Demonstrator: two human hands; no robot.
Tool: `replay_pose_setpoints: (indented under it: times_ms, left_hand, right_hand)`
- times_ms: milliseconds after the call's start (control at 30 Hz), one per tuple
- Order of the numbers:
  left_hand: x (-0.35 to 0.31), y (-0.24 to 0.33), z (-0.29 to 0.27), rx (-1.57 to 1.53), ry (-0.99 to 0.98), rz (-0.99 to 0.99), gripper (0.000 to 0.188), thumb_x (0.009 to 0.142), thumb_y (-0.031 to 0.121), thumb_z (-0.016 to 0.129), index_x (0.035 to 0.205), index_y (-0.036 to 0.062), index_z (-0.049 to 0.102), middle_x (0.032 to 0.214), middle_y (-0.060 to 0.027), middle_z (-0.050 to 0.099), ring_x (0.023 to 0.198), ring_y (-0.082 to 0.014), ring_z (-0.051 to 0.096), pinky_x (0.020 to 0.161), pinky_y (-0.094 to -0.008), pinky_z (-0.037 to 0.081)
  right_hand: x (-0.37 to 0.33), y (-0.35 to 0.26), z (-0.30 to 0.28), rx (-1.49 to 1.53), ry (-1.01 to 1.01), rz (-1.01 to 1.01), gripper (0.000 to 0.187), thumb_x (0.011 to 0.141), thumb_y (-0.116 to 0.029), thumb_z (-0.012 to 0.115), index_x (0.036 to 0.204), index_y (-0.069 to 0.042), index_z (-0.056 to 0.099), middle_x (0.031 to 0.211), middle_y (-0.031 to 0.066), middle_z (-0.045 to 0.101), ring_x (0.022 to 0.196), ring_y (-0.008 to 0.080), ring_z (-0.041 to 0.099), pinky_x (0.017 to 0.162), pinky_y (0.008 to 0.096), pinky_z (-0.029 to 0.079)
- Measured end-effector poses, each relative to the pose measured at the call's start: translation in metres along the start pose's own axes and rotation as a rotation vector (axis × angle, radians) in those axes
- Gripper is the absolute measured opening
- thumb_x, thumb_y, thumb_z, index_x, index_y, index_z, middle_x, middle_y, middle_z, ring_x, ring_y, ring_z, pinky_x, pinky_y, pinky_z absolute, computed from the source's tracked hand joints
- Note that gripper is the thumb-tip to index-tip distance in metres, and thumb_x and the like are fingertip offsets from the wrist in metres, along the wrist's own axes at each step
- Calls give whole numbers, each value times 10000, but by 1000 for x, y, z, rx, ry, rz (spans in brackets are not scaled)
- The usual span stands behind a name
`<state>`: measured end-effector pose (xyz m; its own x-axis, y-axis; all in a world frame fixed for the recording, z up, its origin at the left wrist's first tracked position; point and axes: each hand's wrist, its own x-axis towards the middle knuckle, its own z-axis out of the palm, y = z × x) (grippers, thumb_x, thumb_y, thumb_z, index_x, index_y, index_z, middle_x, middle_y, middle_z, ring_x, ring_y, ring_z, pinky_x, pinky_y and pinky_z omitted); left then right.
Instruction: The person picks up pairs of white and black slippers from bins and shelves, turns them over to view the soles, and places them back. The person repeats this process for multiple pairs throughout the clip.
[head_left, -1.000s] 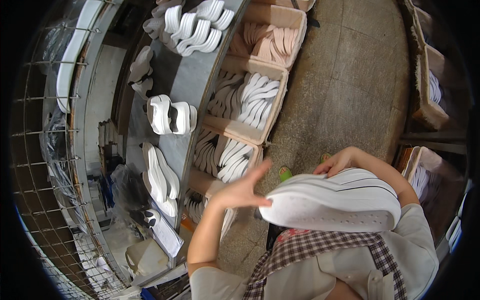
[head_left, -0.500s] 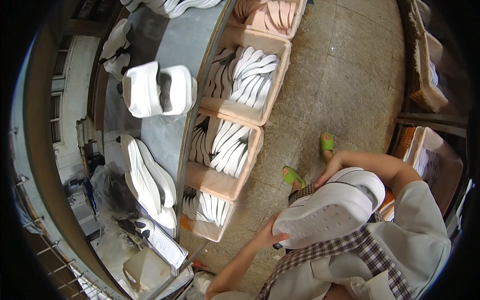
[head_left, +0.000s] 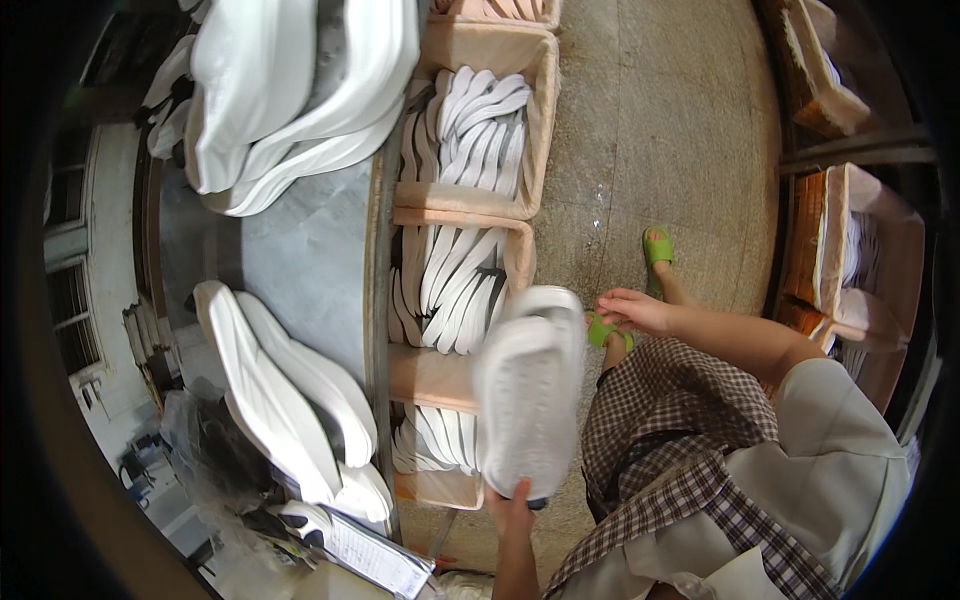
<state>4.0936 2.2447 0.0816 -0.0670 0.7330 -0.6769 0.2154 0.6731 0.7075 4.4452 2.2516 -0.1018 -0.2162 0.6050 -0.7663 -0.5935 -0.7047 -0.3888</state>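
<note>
White soles (head_left: 272, 395) lie by the desk's (head_left: 310, 240) lower right corner; bins (head_left: 470, 198) line its right edge. Just beside them, the left grip (head_left: 512, 512) is clamped on a blurred pair (head_left: 530, 415); the right grip (head_left: 632, 312), loosely parted, hovers near its upper end.

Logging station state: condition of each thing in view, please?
Held soles: white, raised, blurred, count unclear
Left hand: gripping their lower end
Right hand: empty, fingers loosely curled
Lined baskets: open-topped, white soles inside
Table soles: lying, some overlapping
Green slippers: worn
Checked apron: worn, creased
Plastic bag: crumpled
</note>
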Motion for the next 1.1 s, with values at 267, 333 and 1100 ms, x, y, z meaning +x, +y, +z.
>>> replay_pose_setpoints:
  times_ms: [267,333,1100]
  left_hand:
    - [221,-4,-24,1107,472,554,560,853,184,656,1363,126,430,1388,-232,311,1240,-356,371,1006,-454,360]
    - [289,-23,-6,1455,475,723,530,851,196,656,1345,232,466,1419,-234,267,1270,-391,332,999,-503,358]
    - [386,-59,94,1263,2,279,1017,693,220,791,1461,80,139,1477,-317,53,1343,-472,208,1086,-446,268]
  right_hand:
    - [20,88,-88,-86,241,-126,283,899,-307,595,1046,-65,590,886,16,615,825,108,582,677,253,446]
    - [21,113,-125,4,360,-20,251,898,-279,588,1031,-66,583,865,18,613,803,109,582,666,260,444]
    - [34,169,-217,-160,368,91,209,870,-216,618,926,-27,550,787,40,591,708,136,560,671,275,468]
